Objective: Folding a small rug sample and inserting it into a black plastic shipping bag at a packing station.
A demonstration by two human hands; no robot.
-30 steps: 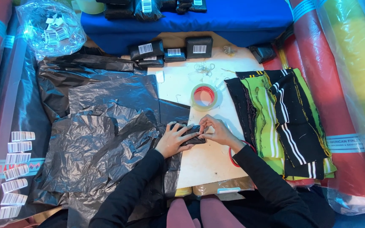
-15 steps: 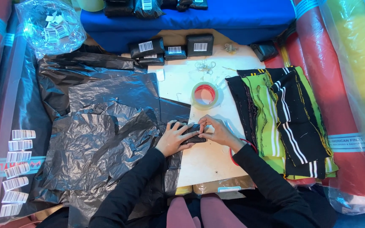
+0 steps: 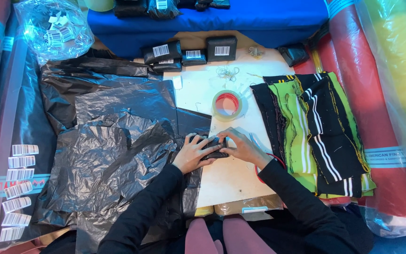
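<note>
My left hand (image 3: 192,153) and my right hand (image 3: 241,146) meet over a small black plastic-wrapped packet (image 3: 215,147) on the pale board (image 3: 226,176). Both hands press and grip it, fingers curled around its edges. A pile of black plastic bags (image 3: 109,146) lies just to the left, under my left wrist. A roll of clear tape with a red core (image 3: 227,104) sits a short way beyond the hands.
Several wrapped black packets with white labels (image 3: 191,52) line the board's far edge. Black and green striped fabric pieces (image 3: 313,127) are stacked at the right. A clear bag of labels (image 3: 55,28) sits far left. Fabric rolls flank both sides; a blue cloth (image 3: 259,16) lies behind.
Both hands stay on the packet in the same place; the fingers shift only slightly around it.
</note>
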